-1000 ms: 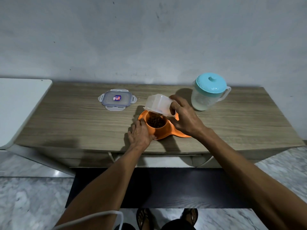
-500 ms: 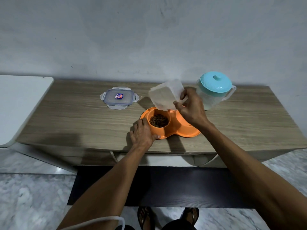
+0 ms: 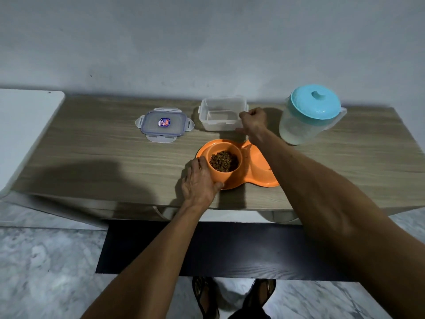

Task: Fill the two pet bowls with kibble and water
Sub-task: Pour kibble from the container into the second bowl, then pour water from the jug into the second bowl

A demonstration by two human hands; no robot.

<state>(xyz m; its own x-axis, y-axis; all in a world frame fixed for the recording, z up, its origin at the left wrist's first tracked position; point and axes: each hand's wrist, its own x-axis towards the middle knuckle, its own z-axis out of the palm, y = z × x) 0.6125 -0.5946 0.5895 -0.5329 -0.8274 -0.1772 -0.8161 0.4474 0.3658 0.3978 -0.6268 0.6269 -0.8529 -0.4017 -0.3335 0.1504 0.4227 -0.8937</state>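
An orange double pet bowl point(image 3: 257, 173) lies near the front edge of the wooden table. Its left bowl holds brown kibble point(image 3: 223, 161). The right bowl is mostly hidden behind my right forearm. My left hand point(image 3: 199, 182) rests against the left bowl's side, thumb at the rim. A clear plastic container point(image 3: 220, 116) stands upright and looks empty behind the bowls. My right hand point(image 3: 253, 123) grips its right edge. A translucent pitcher with a teal lid point(image 3: 308, 116) stands to the right, water inside.
The container's lid point(image 3: 164, 124) lies flat on the wooden table point(image 3: 92, 153), left of the container. A white surface point(image 3: 20, 125) adjoins the table on the left. A grey wall rises right behind the table. My feet stand on a marble floor below.
My right hand has turned the container upright and set it on the table behind the bowls. The left hand has stayed at the kibble bowl.
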